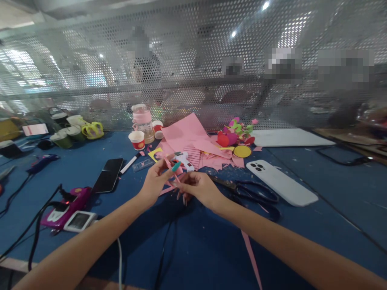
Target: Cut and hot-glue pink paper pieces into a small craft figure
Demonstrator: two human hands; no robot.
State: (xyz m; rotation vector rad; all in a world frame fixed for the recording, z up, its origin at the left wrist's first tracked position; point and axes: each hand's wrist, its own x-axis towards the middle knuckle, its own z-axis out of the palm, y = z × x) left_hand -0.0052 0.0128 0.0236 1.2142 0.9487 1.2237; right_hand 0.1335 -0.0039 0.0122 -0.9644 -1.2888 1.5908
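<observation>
Over the middle of the blue table, my left hand (156,179) is closed, pinching a narrow pink paper strip (173,171) between thumb and fingers. My right hand (201,188) is closed on the lower part of the same strip, its fingertips partly hidden. Just behind the hands lies a white glue gun (185,161). To the right of my right hand rest large dark-handled scissors (252,189), their blades pointing toward it. A loose pink strip (250,257) trails under my right forearm to the near edge. Pink paper sheets (186,131) and scraps are heaped behind the glue gun.
A white phone (282,183) lies at right, a black phone (109,175) at left. A purple power strip (68,207) with cables sits front left. Paper cups (137,140) and a bottle (142,121) stand behind. A perforated metal screen (187,72) borders the table's back.
</observation>
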